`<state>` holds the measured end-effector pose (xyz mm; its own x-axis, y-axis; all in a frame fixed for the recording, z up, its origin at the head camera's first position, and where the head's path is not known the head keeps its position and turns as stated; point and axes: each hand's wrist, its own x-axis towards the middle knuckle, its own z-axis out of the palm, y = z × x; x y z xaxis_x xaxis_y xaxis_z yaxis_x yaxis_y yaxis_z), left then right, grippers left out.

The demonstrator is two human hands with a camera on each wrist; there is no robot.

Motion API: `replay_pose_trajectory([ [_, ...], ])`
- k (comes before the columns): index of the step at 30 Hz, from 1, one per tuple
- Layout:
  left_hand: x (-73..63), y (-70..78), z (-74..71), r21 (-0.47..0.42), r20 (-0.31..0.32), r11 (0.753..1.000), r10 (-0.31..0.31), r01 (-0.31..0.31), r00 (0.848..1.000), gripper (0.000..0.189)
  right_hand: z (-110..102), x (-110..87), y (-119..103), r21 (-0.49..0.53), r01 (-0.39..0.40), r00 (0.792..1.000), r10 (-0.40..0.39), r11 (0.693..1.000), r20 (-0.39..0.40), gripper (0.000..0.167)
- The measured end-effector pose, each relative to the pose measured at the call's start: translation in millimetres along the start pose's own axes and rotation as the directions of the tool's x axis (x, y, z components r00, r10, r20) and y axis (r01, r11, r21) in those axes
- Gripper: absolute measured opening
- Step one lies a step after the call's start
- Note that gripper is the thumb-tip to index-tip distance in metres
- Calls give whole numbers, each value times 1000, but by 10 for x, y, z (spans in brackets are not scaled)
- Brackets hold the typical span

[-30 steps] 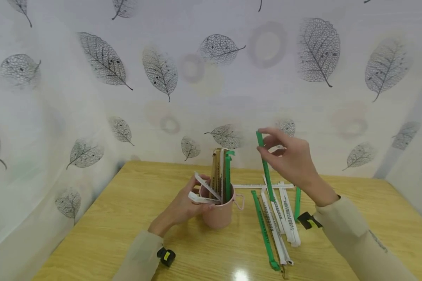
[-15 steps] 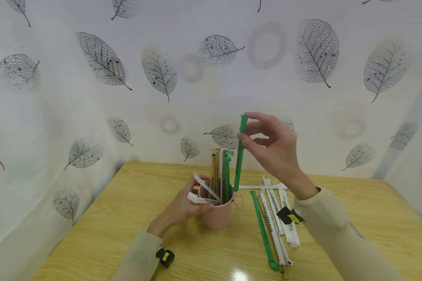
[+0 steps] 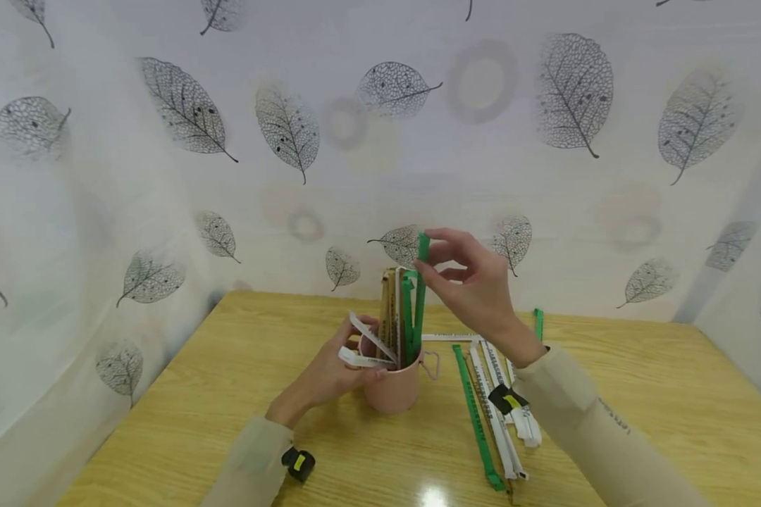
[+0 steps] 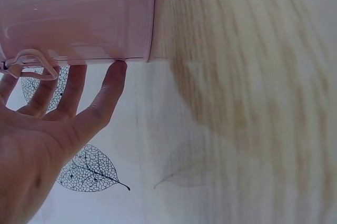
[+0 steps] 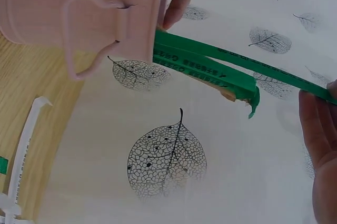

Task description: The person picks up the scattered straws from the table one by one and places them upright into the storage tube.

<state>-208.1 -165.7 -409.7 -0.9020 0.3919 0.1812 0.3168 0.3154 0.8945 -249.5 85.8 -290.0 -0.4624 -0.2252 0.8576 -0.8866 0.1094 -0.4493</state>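
On the wooden table [image 3: 228,380] stands a pink cup [image 3: 392,391], the left hand [image 3: 328,371] grasping its side with fingers and thumb. Inside, brown straws [image 3: 386,303] stand upright close to green straws [image 3: 408,311], while two white straws [image 3: 374,338] lean out over the rim. Between thumb and fingertips, the right hand [image 3: 475,285] pinches a held green straw [image 3: 421,296] near its top; its lower end is within the cup's mouth. Outside, beyond the handle [image 3: 437,366], loose white straws [image 3: 495,415] and loose green straws [image 3: 478,422] lie on the tabletop.
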Motion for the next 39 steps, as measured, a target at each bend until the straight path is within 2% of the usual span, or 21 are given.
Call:
replay_pose_trajectory([
  [13, 10, 2, 2, -16, 14, 1000, -24, 24, 1000, 75, 59, -201, 121, -13, -1, 999, 2, 1000, 47, 49],
  [20, 13, 6, 11, 14, 7, 1000, 7, -7, 1000, 72, 74, -299, 180, -36, 44, 996, -41, 998, 75, 49],
  [39, 35, 5, 8, 40, -5, 999, -25, 25, 1000, 71, 95, -597, 314, -99, -25, 984, 42, 995, 174, 49],
])
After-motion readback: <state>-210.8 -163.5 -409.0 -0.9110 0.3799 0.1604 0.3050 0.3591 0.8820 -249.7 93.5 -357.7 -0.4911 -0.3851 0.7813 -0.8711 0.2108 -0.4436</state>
